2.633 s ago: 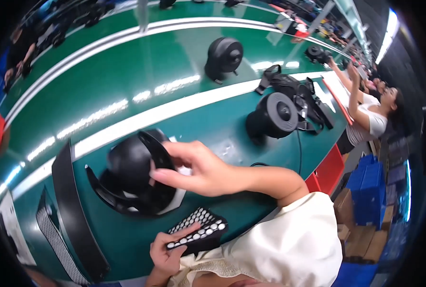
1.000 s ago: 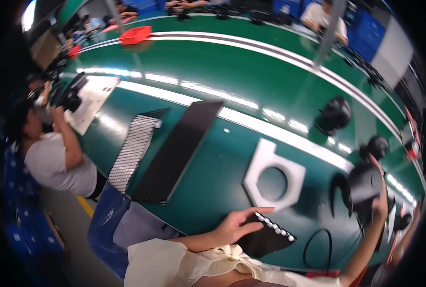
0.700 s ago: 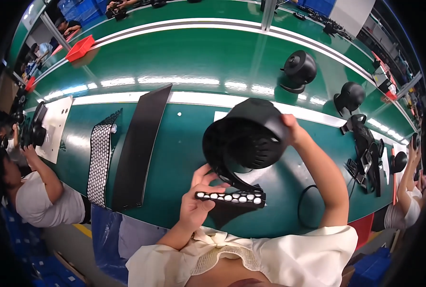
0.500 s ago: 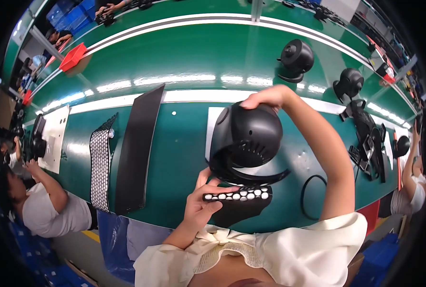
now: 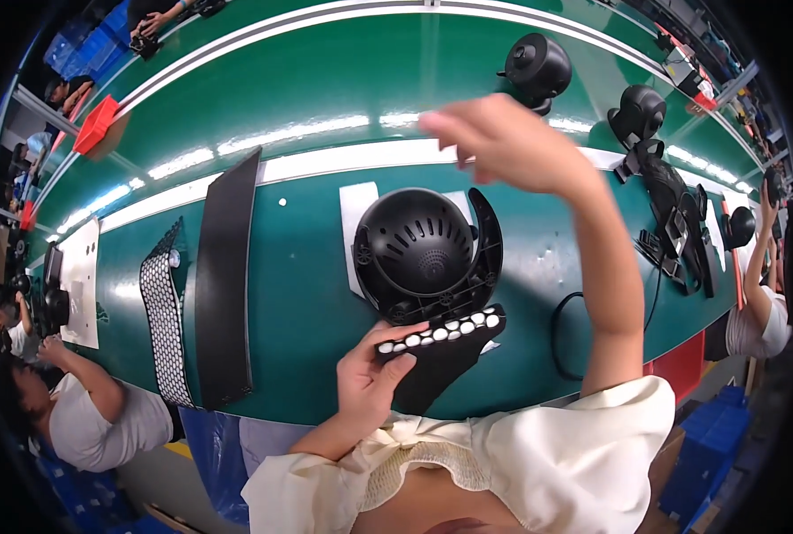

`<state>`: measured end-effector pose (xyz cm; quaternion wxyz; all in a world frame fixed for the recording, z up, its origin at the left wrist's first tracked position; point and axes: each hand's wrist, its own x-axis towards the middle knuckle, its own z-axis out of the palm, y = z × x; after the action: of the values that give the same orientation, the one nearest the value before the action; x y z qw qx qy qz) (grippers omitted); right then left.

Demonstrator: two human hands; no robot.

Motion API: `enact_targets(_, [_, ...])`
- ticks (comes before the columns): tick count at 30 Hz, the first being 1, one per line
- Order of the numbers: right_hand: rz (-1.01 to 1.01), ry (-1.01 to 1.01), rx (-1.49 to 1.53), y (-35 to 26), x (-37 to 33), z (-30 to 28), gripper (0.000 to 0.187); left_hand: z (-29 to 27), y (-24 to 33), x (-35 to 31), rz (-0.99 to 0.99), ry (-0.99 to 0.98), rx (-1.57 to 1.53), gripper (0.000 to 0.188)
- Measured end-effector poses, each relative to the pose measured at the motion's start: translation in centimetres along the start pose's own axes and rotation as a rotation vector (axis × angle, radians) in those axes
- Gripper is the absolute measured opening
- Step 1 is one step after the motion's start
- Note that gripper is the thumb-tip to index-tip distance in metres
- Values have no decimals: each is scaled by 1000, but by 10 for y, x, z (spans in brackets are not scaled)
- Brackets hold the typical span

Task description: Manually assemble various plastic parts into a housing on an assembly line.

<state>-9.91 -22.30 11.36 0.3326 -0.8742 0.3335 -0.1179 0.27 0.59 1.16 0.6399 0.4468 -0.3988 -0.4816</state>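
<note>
1. Wearing a light top, a person [image 5: 112, 414] is at the far left.
2. Near that person lies a white board [image 5: 80, 294] with small holes.
3. Next comes a black strip with white dots [image 5: 161, 311], lying on the green table [image 5: 303, 338].
4. Just beside it is a long, flat black board [image 5: 225, 294].
5. White pieces of a block [image 5: 357, 194] peek out from behind a round black thing [image 5: 423, 240]. It has slots and a curved arm, and sits near the middle of the table.
6. The left hand [image 5: 367, 378] is clamped on a black pad with white dots [image 5: 445, 347], thumb on the near side. The pad is just in front of the round black thing; I cannot tell if they touch.
7. The right hand [image 5: 507, 147] is up in the air, past the round black thing. It holds nothing, and its blurry fingers are loosely bent, with some tips apart.
8. A black cord [image 5: 556, 334] makes a loop on the table.
9. Black straps [image 5: 672, 218] lie in a heap.
10. Another person [image 5: 764, 329] is at the far right.
</note>
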Motion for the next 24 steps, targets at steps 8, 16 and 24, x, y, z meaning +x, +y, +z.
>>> enact_targets(8, [-23,191,-220,-2,-100,-1,39,-3,27,-6,78,221,111,17])
enact_targets(16, [-421,109,447,-25,-103,57,21,2,39,8,15,49,40,45])
enact_targets(24, [-454,113,377,-26,-103,63,15,-9,25,7,366,108,304,21])
